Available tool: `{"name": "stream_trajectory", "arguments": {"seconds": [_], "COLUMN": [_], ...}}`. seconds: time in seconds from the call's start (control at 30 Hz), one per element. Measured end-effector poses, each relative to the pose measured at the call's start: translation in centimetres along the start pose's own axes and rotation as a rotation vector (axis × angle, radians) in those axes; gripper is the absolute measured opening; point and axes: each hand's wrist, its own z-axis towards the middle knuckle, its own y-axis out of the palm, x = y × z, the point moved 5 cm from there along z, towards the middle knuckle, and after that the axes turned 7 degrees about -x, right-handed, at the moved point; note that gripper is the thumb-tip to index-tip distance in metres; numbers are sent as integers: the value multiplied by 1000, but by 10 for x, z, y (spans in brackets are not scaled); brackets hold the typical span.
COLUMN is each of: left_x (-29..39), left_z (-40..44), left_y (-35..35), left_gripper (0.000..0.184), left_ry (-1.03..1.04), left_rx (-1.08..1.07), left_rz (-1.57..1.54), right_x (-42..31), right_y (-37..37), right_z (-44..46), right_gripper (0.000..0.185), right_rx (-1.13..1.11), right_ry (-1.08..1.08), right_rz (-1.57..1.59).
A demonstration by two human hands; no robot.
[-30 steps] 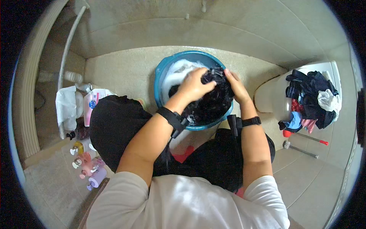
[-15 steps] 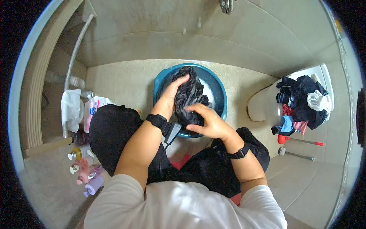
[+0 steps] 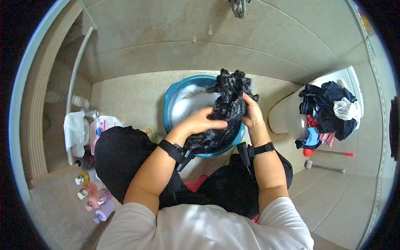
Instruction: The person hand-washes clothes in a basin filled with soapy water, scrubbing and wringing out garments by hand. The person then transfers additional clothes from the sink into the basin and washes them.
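A wet, soapy black garment point(image 3: 228, 109) is bunched up over a blue basin point(image 3: 167, 106), one end reaching past the far right rim. My left hand point(image 3: 201, 122) presses on the garment's left side, thumb lying across it and the other fingers partly hidden in the folds. On the opposite side, my right hand point(image 3: 252, 112) grips the cloth's edge, with some fingers tucked out of sight behind it. White suds point(image 3: 191, 103) fill the basin's left part. The garment's exact kind cannot be made out.
To the right, a white toilet point(image 3: 283, 112) bears a pile of clothes point(image 3: 329, 108). Pump bottles point(image 3: 104, 210) and a detergent bag point(image 3: 100, 127) stand at the left. A metal tap fitting point(image 3: 239, 7) projects from the far wall.
The black garment has shifted right and been raised over the basin's right rim, uncovering suds at left. My right hand has moved up to the garment's right side; my left hand sits lower.
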Motion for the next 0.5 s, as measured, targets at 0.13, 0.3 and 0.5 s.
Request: {"name": "stream_trajectory", "arguments": {"seconds": [0.13,0.3,0.5], "left_x": [22,23,12], "left_z": [-4,6,6], "left_y": [-17,-21,-10], "left_gripper": [89,72,38], "left_ry": [164,253,187], "left_rx": [308,373,288], "left_rz": [-205,-179,-577], "right_x": [-16,-2,-8], "right_y": [22,52,2], "right_z": [-9,-24,-15], "right_gripper": [36,39,50], "right_rx": [139,-5,-43], "right_ry": [-387,-254,39], "right_rz": [-609,-912,-304]}}
